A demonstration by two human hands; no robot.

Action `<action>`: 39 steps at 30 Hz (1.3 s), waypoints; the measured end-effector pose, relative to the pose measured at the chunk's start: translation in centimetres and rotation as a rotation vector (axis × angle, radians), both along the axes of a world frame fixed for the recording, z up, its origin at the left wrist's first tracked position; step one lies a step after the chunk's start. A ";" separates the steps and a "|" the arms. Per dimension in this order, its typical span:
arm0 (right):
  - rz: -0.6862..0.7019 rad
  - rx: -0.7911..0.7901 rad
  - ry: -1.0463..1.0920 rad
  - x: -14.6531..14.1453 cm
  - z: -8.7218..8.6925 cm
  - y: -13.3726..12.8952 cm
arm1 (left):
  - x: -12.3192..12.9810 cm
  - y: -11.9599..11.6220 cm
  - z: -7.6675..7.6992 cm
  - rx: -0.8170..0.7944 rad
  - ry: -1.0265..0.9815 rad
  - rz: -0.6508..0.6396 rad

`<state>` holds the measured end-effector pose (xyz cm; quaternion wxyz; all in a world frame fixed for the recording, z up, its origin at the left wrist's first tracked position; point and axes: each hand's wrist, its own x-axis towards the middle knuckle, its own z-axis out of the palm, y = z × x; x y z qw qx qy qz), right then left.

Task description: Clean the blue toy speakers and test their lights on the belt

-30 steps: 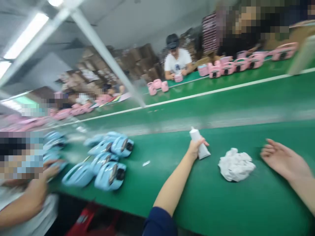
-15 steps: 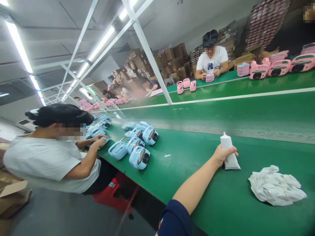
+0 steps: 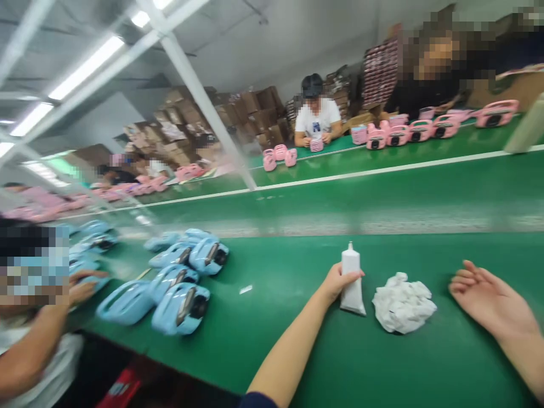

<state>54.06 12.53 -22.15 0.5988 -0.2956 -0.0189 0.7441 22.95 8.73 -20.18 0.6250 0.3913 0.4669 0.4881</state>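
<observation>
My left hand is wrapped round a white squeeze tube, its thumb across the front. The tube stands nearly upright, with its narrow nozzle at the top and its flat end toward the green table. Just right of it lies a crumpled white cloth, touched by neither hand. Over the table at the right, my right hand is palm up with fingers loosely curled and apart from the thumb; no object shows in it.
Several light blue camera-shaped cases sit at the left, near a co-worker's hand. A small white strip lies on the table. Across a raised divider, pink cases line another bench, where other people sit. A white post rises there.
The view has swung to the right, so everything appears further left. My right hand has come into view at the right. My left hand still grips the tube.
</observation>
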 end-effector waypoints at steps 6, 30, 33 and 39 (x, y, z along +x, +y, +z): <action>0.016 0.011 0.023 -0.6 0.8 0.5 | -1.1 -1.4 0.0 -0.032 0.045 -0.043; 0.056 0.015 0.076 -0.3 0.6 2.5 | -2.7 -2.2 5.8 -0.006 0.883 -0.681; 0.055 0.008 0.076 -0.3 0.6 2.5 | -2.6 -2.4 5.7 -0.009 0.910 -0.683; 0.044 -0.005 0.058 -0.5 0.9 2.4 | -2.5 -2.8 5.4 0.013 0.962 -0.644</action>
